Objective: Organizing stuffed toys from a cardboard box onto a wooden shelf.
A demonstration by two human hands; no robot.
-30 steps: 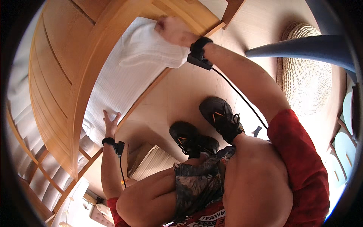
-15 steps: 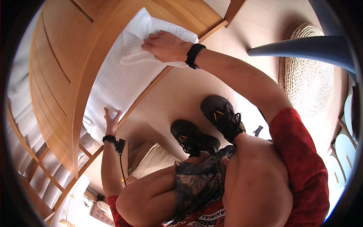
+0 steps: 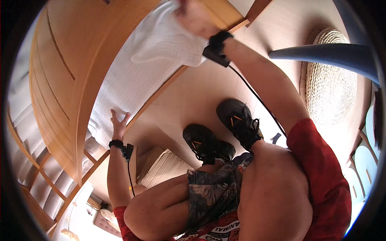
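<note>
A white textured cloth (image 3: 120, 86) lies along a low wooden shelf beneath a curved wooden panel. Its far right part is bunched and folded over. My left hand (image 3: 120, 122) rests at the near edge of the cloth, fingers apart. Above the cloth's far right corner is my right hand (image 3: 195, 18), turned and smeared by motion, so its fingers cannot be made out. Whether it grips the cloth cannot be told. Each wrist wears a black strap with a small box and a cable.
The curved wooden panel (image 3: 86, 68) overhangs the cloth from the left. A corrugated cardboard piece (image 3: 165, 170) lies on the floor left of my shoes. At the right stand a round woven pouf (image 3: 329, 80) and a blue furniture leg (image 3: 321, 52).
My right hand has lifted off the cloth, moved farther away and rotated at the wrist. The cloth's far right part has shifted and bunched differently. The left hand stays put.
</note>
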